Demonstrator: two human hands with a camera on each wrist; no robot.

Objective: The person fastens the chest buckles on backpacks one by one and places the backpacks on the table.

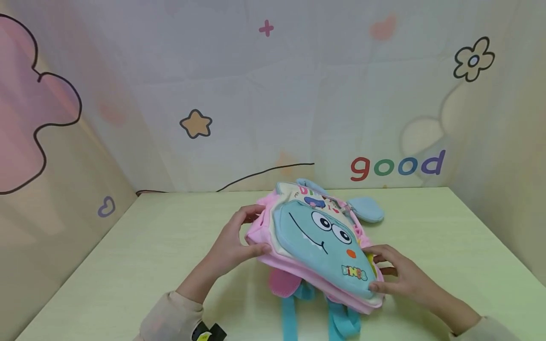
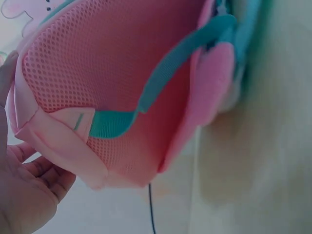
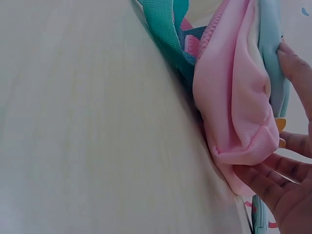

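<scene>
A small child's backpack [image 1: 320, 246] in pink, white and light blue, with a cartoon dinosaur face on its front, is tilted over the table, front side up. My left hand [image 1: 232, 244] grips its left end, thumb on the front side. At the right, my right hand [image 1: 403, 279] holds the lower right corner with the thumb on the blue front. Teal straps [image 1: 289, 315] hang below the bag towards me. In the left wrist view the pink mesh back [image 2: 107, 58] shows, with a teal webbing loop [image 2: 165, 73]. The right wrist view shows the bag's pink side [image 3: 229, 97].
The pale green table [image 1: 149, 246] runs back to a printed cloth backdrop [image 1: 256, 94] with side walls of the same cloth. A light blue flap [image 1: 367, 210] sticks out behind the bag. A black-and-yellow object [image 1: 208, 332] sits by the left sleeve.
</scene>
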